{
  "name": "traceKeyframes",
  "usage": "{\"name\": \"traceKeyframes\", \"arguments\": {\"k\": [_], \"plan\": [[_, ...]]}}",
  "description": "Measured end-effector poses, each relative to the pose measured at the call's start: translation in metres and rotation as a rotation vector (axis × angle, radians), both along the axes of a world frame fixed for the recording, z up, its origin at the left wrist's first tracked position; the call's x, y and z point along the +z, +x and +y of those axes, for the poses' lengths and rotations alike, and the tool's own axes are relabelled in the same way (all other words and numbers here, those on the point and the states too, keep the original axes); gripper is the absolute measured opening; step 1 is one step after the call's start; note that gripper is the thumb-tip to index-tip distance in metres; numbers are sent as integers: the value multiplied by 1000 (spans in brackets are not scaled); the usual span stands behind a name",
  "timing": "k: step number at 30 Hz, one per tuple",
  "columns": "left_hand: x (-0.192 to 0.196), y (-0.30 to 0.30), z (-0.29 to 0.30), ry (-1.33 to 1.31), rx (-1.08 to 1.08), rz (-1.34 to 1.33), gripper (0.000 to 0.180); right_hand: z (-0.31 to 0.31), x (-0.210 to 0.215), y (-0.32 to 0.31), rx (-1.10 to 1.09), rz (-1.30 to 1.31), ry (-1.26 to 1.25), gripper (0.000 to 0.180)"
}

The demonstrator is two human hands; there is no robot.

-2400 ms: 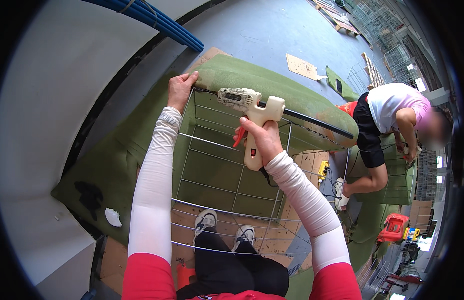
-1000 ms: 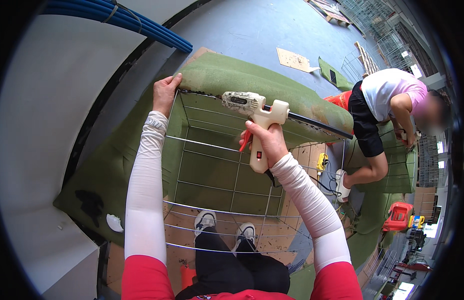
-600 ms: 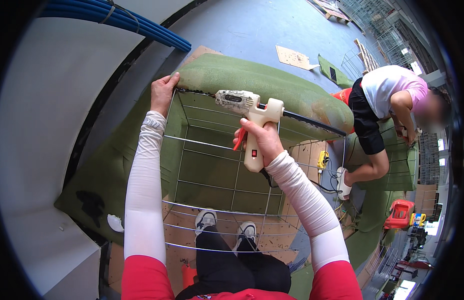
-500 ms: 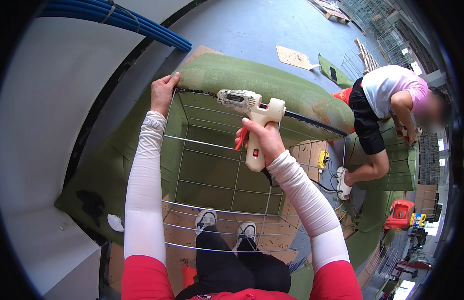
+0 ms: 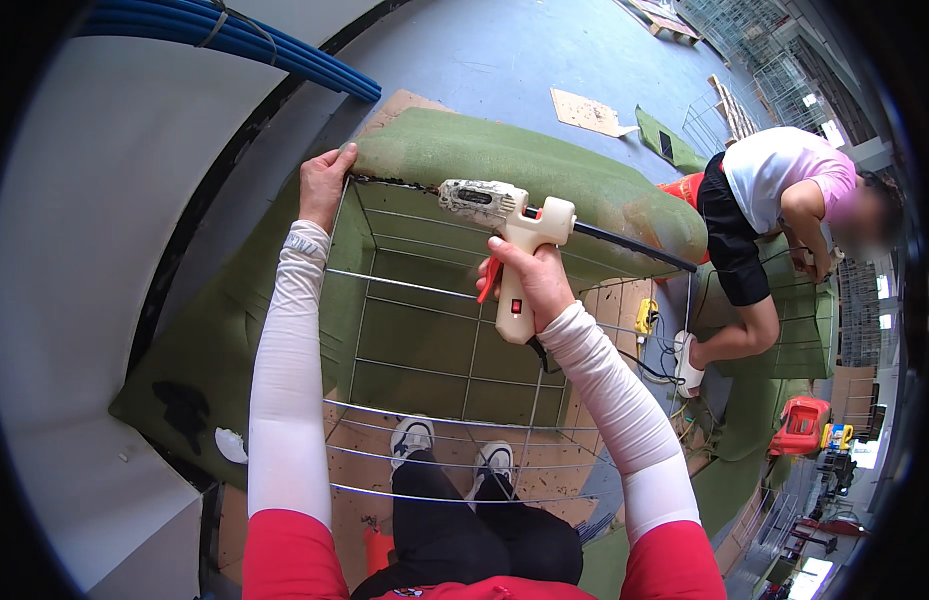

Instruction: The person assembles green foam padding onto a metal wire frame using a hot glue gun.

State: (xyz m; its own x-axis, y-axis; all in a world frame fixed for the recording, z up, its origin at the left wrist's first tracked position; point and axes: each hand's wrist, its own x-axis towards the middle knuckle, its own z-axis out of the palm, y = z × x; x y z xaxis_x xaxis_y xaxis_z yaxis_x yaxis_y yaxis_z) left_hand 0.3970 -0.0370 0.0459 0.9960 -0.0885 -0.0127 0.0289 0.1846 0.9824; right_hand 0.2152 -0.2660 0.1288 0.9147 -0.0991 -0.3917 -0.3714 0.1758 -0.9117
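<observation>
Just off the middle of the view, toward one o'clock, the right hand is wrapped around the handle of a cream glue gun; the red trigger shows beside its fingers. The nose of the gun, stained dark, points to nine o'clock, and a black stick goes out from its back, between three and four o'clock. At ten o'clock the left hand is at the end of the green fabric, by the corner of a wire frame. Its thumb lies against the fabric and the other fingers are bent, but how firmly they pinch, I cannot tell. A dark uneven line runs along the top wire from this corner toward the nose; whether they touch is not clear. Between two and three o'clock, a co-worker bends over another green-covered piece.
</observation>
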Motion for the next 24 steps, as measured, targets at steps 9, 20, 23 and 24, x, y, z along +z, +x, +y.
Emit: {"name": "traceKeyframes", "arguments": {"k": [9,20,23,24], "plan": [[-4,5,5,25,-12,9,32,1,-1,2,-3,-7,-4,24],[-4,7,8,-44,-24,31,32,1,-5,2,-31,-17,-12,23],[-9,12,12,22,-5,9,31,0,-6,2,-45,-9,-19,23],[-9,12,12,20,-6,9,31,0,-6,2,-49,-4,-24,23]]}}
